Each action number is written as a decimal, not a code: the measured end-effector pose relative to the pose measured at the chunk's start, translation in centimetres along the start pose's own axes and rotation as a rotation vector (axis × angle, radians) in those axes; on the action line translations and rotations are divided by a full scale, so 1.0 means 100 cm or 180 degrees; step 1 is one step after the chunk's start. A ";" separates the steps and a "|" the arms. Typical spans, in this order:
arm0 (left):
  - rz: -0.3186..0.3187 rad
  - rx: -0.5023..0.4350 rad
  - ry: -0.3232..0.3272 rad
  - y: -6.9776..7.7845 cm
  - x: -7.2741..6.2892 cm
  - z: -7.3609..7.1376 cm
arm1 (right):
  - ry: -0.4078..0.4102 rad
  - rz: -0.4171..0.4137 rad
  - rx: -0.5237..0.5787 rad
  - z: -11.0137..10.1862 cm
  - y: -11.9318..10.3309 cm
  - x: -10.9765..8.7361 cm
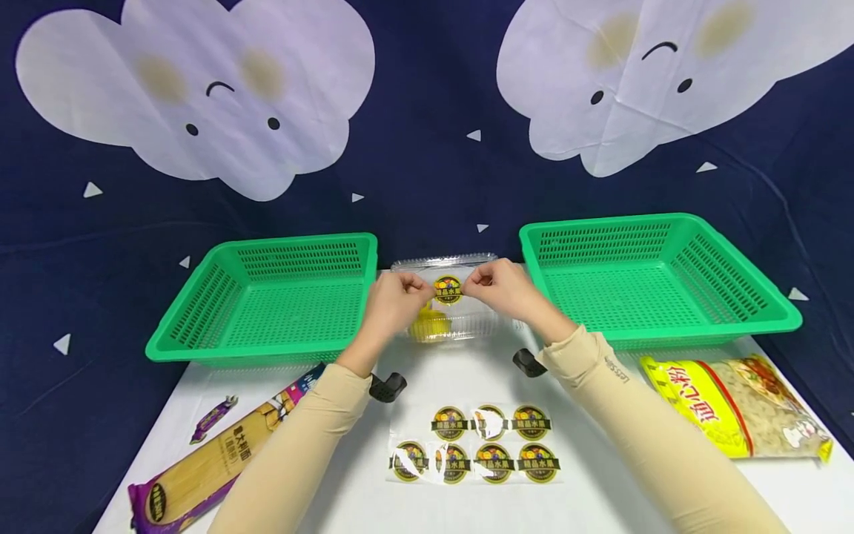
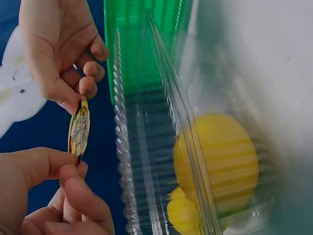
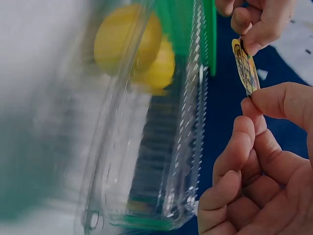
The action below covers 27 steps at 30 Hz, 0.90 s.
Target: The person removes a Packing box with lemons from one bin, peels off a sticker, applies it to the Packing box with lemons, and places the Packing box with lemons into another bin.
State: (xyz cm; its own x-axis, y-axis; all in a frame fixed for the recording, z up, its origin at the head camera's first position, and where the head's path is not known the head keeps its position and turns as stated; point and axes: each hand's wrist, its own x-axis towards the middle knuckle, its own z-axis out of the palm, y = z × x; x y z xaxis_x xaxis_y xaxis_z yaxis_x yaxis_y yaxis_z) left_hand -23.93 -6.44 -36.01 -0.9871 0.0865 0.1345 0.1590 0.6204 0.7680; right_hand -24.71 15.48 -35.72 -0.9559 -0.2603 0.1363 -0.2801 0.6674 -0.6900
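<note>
Between them, both hands stretch a round fruit sticker [image 1: 448,290] with a black band. My left hand [image 1: 398,300] pinches its left end between thumb and finger. The opposite end is pinched by my right hand [image 1: 505,288]. In the left wrist view, the sticker [image 2: 79,128] appears nearly edge-on, apart from the box. Below and behind it in the head view is a clear plastic clamshell box [image 1: 467,326], lid down. Inside, at the left end, lie yellow round things [image 2: 220,161] resembling fruit; their kind is unclear through the plastic.
A sheet of several like stickers [image 1: 494,463] lies nearer me. Green baskets stand left [image 1: 300,315] and right [image 1: 640,297]. Left on the white table are a noodle packet [image 1: 213,460] and a small purple wrapped item [image 1: 213,420]; right, a pasta bag [image 1: 740,408].
</note>
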 end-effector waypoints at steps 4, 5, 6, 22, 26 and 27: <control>-0.0137 0.0105 -0.0105 0.000 0.013 0.004 | -0.0048 0.0164 -0.0141 0.001 0.004 0.012; -0.0167 0.0131 -0.0109 0.000 0.016 0.004 | -0.0054 0.0186 -0.0179 0.001 0.005 0.014; -0.0180 0.0157 -0.0110 -0.001 0.019 0.005 | -0.0056 0.0195 -0.0221 0.001 0.006 0.017; -0.0602 0.0516 -0.0387 -0.001 0.044 0.009 | -0.0248 0.0411 -0.0490 0.001 0.007 0.038; -0.0631 0.0548 -0.0405 -0.005 0.047 0.011 | -0.0291 0.0492 -0.0585 0.005 0.007 0.040; -0.0647 0.0531 -0.0413 -0.006 0.048 0.012 | -0.0292 0.0503 -0.0608 0.006 0.007 0.040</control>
State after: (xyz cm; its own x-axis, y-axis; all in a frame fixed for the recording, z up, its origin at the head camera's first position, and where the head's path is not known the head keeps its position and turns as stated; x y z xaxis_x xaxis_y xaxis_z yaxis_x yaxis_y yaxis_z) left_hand -28.76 -5.46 -36.56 -0.9941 0.0397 -0.1010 -0.0365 0.7539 0.6560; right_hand -28.70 14.50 -36.09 -0.9795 -0.1986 -0.0335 -0.1479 0.8222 -0.5496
